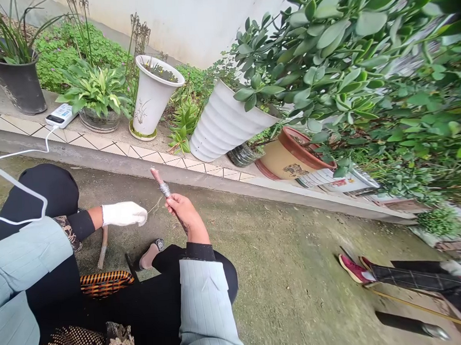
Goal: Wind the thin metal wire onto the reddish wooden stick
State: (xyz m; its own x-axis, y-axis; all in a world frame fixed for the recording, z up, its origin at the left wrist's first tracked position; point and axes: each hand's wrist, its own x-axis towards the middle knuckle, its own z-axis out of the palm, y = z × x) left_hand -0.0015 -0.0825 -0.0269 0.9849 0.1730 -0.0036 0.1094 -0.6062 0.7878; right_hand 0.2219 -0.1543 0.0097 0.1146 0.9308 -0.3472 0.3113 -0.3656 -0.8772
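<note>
A short, stick-like piece (155, 176) points up and away from my right hand (184, 210), which is closed on its lower end. Its bare tip is pinkish brown, and a silvery winding wraps its middle. My left hand (123, 214), in a white glove, is held to the left with its fingers drawn together. A thin pale strand (155, 205) runs between the glove's fingertips and the wound piece. Below the gloved hand, a brown wooden stick (103, 246) rests on the ground. The orange and black woven edge (105, 283) of something shows between my legs.
Potted plants line a tiled ledge ahead, among them a white pot (153, 102) and a ribbed white planter (228, 122). A white power bank (61, 115) with a cable (21, 152) lies at left. Another person's red shoe (353, 269) and a dark cylinder (410, 323) are at right.
</note>
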